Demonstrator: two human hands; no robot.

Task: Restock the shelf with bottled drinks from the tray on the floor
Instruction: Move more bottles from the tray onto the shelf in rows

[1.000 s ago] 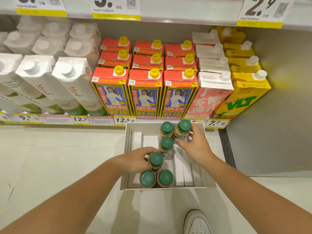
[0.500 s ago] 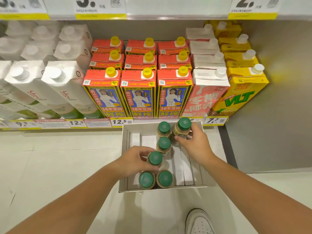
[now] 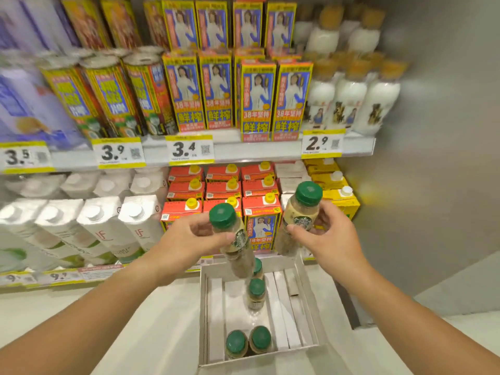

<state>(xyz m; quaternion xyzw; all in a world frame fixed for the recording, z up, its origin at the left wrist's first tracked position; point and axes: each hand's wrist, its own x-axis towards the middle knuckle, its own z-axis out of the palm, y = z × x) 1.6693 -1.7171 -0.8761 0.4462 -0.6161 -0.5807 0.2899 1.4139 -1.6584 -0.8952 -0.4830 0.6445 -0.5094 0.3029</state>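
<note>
left hand (image 3: pixel 194 236) is gripping a bottle (image 3: pixel 232 236), fingers (image 3: pixel 201 226) curled round it; right hand (image 3: pixel 331 234) is gripping a second bottle (image 3: pixel 299 212); both are hovering over the floor tray (image 3: pixel 203 307), four more bottles (image 3: pixel 256 293) standing inside

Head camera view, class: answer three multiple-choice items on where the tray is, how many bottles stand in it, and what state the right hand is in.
1. Where is the white cardboard tray?
A on the pale floor; B on the upper shelf; C in a hand.
2. How many green-capped coffee bottles stand in the tray?
A one; B four; C eight.
3. The right hand is:
A open and empty; B gripping a raised green-capped bottle; C pressing a price tag.

Key:
1 A, the tray lies on the floor below the shelves.
2 B, four green caps show inside it.
3 B, its fingers curl round the bottle's body.
</note>
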